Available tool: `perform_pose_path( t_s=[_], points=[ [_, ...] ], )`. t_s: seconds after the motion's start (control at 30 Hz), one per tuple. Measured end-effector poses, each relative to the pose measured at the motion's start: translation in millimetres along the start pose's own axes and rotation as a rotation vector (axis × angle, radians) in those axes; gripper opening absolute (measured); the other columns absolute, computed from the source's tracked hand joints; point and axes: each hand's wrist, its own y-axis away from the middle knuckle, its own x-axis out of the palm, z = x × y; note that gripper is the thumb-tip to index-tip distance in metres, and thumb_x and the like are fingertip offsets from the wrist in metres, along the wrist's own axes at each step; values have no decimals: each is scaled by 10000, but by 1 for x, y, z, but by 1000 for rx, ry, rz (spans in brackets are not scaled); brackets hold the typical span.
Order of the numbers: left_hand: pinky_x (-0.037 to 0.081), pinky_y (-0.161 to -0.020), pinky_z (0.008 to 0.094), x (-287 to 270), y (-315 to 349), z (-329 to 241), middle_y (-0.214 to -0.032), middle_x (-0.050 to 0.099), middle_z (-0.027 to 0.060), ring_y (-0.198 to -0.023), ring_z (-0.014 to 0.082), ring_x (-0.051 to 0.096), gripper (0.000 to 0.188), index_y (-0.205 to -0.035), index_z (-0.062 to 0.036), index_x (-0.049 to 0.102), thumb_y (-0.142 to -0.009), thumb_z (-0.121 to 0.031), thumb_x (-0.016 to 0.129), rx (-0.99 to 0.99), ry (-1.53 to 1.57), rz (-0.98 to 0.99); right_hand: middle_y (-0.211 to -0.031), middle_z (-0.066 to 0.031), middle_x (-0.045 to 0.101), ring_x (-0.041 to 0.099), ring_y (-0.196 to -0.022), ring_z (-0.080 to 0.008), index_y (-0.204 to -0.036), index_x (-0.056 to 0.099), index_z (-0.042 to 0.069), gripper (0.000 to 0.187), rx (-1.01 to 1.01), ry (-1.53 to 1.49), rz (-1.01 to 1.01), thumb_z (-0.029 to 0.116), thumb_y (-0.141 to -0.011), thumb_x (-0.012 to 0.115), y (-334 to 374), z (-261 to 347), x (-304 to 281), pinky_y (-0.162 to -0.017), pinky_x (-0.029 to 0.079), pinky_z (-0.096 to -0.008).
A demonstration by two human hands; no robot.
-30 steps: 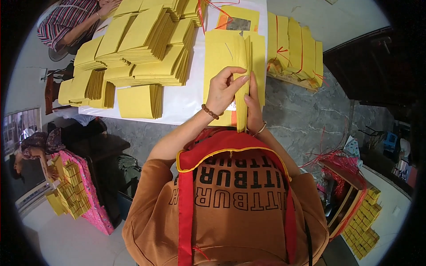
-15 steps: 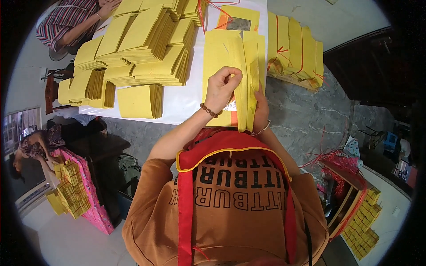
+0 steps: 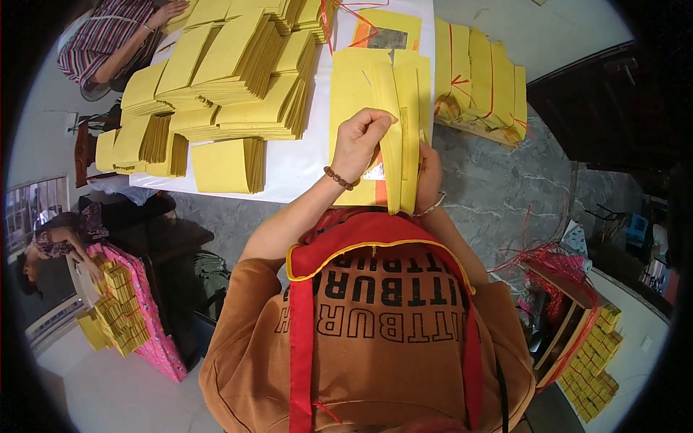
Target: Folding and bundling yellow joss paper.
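Paper (image 3: 390, 169) sits at 1 o'clock from the view's centre, its yellow leaves parted lengthwise, by the near edge of the white table (image 3: 292, 173). Yellow stacks (image 3: 238, 54) cover much of the table toward 11 o'clock. The left hand (image 3: 355, 148) is on the paper's 9 o'clock side, its fingers (image 3: 380, 129) pinched together on a leaf edge. The right hand (image 3: 429, 177) is at the 3 o'clock side, partly hidden, so its grip cannot be told. A light pinch close to the edge should part the leaves without creasing; the right hand would best hold that side square.
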Motion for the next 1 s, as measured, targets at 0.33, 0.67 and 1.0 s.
perform_pose_path(
  t_s=[0.33,0.67,1.0],
  points=[
    [336,-475,196,5,4,-10,-638,464,-28,-554,36,410,161,-840,-23,608,-787,-162,670,-27,-310,-29,-990,-65,557,559,-873,-126,-1174,462,26,343,-67,132,-6,200,-895,366,4,3,12,-759,457,-247],
    [374,-461,239,4,2,-3,-634,477,13,-508,75,429,110,-829,-14,579,-786,-108,618,74,-401,-29,-1058,-77,529,523,-948,-138,-1216,425,12,387,-104,213,56,172,-872,352,3,1,10,-829,419,-260],
    [329,-377,193,1,3,0,-552,429,-47,-434,24,389,66,-826,-22,544,-818,-79,577,-21,-125,4,-1105,-75,529,523,-977,-133,-1259,400,19,419,-108,126,55,173,-873,346,6,1,19,-828,422,-250]
  ],
)
